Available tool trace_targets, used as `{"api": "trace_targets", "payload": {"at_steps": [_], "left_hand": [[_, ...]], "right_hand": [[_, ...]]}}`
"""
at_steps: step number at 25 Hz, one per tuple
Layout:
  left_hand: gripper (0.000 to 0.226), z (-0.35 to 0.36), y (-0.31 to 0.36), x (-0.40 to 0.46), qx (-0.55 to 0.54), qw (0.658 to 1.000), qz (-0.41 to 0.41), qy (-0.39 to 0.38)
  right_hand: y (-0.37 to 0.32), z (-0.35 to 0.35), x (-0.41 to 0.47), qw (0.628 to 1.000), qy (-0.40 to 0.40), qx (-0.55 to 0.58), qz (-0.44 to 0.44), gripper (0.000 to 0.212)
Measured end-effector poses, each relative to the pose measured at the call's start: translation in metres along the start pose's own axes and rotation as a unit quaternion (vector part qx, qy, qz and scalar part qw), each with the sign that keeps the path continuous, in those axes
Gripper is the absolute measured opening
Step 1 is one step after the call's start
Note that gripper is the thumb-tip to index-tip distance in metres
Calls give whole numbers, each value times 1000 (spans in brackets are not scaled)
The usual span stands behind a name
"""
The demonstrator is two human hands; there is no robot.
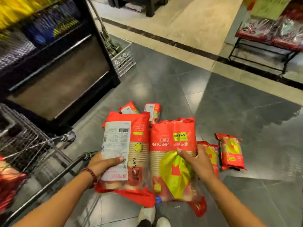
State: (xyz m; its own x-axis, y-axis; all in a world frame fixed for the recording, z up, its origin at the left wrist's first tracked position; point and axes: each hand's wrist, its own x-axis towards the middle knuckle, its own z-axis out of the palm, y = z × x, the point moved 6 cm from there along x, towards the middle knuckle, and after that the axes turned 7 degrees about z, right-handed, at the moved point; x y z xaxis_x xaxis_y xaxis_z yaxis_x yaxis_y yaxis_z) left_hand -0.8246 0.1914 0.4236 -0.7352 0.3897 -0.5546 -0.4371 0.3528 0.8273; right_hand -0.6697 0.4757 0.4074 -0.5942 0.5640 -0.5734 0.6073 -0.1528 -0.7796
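I hold two large red packs of paper cups above the grey floor. My left hand [105, 164] grips the left pack [137, 154] from its left side, thumb across the white label. My right hand [196, 159] grips the right pack [172, 154], fingers curled round its right edge beside the yellow heart print. More red packs lie on the floor: two small ones [152, 110] beyond the held packs, one [232, 152] at the right, and another [211, 153] partly hidden behind my right hand.
A wire shopping cart [32, 145] stands at the left with red goods inside. A black shelf unit [57, 66] rises behind it, with a white wire basket [124, 58] next to it. A rack of wrapped goods [270, 38] stands far right. My shoes [154, 218] show below.
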Motion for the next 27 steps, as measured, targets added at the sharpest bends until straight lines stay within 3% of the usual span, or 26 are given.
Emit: {"api": "trace_targets", "payload": {"at_steps": [3, 6, 12, 14, 17, 18, 20, 22, 23, 26, 27], "left_hand": [[38, -61, 59, -46, -10, 997, 52, 48], [32, -129, 94, -93, -9, 991, 91, 98], [31, -276, 126, -170, -70, 966, 148, 199], [29, -333, 128, -195, -85, 954, 160, 240], [18, -410, 125, -228, -115, 939, 173, 274], [22, -439, 122, -240, -115, 935, 172, 288], [64, -497, 107, -261, -126, 927, 164, 312], [75, -549, 93, -283, -133, 919, 145, 343], [69, -574, 86, -292, -132, 915, 136, 355], [19, -625, 68, -318, -147, 898, 117, 399], [18, -640, 58, -326, -151, 893, 106, 411]], "right_hand": [[-98, 32, -31, 997, -37, -37, -53, 54], [-173, 82, -67, 990, -82, -64, -94, 31], [-281, 232, -117, 970, -182, -75, -145, 32], [-309, 300, -140, 955, -227, -86, -169, 48], [-326, 397, -151, 940, -266, -100, -189, 91], [-327, 434, -151, 935, -283, -105, -187, 92], [-334, 500, -170, 923, -317, -109, -188, 93], [-346, 557, -206, 915, -340, -112, -188, 94], [-348, 585, -217, 911, -353, -114, -180, 92], [-351, 652, -252, 898, -383, -129, -177, 86], [-351, 674, -263, 894, -389, -140, -174, 84]]}}
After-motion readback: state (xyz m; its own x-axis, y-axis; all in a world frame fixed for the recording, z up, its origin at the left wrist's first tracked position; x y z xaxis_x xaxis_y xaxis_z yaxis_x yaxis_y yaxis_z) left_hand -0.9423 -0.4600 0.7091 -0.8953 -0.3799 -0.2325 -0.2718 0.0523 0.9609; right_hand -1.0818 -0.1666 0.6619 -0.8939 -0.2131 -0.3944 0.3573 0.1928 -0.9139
